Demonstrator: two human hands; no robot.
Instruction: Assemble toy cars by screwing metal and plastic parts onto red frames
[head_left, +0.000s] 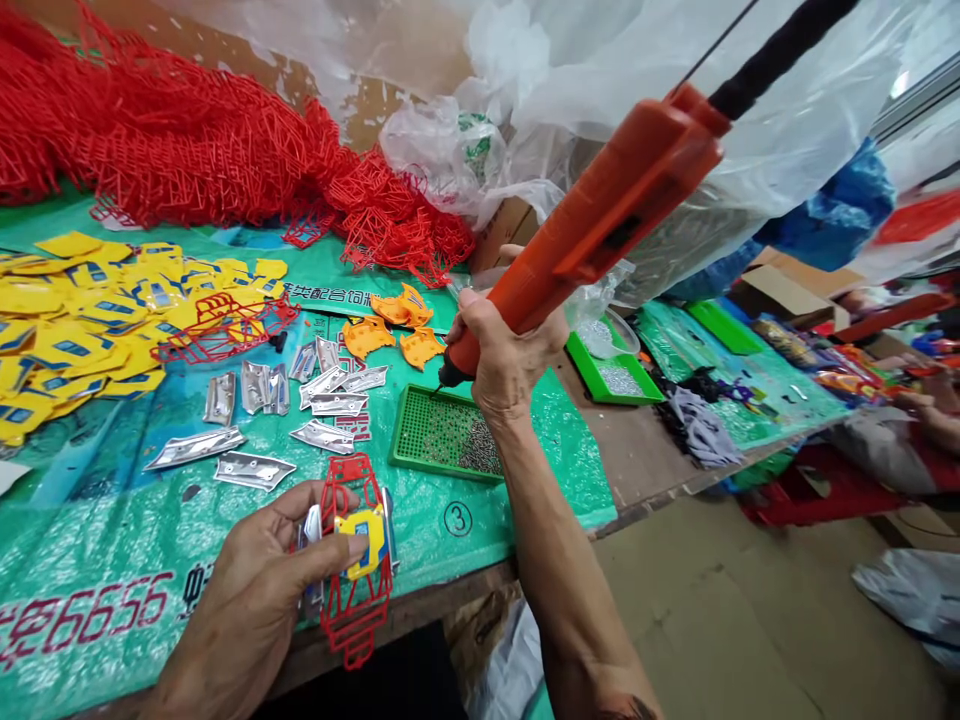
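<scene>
Near the table's front edge my left hand [259, 575] grips a red plastic toy frame [356, 615]. My thumb presses a yellow panel [364, 545] onto its middle, and silver pieces show along the frame's sides. My right hand [506, 350] is wrapped round an orange electric screwdriver [592, 220], which tilts with its cable end up to the right. The driver's dark tip points down over a green tray [420, 425] of small screws; whether it touches a screw I cannot tell. Silver plastic parts [337, 403] and orange parts [397, 325] lie left of and behind the tray.
Yellow panels [75, 330] pile up at the left, with a loose red frame [232, 325] beside them. Behind rises a heap of red frames [225, 160]. A second green tray [619, 375] stands at right. Farther right, a co-worker's arm [934, 415] shows beside another workplace.
</scene>
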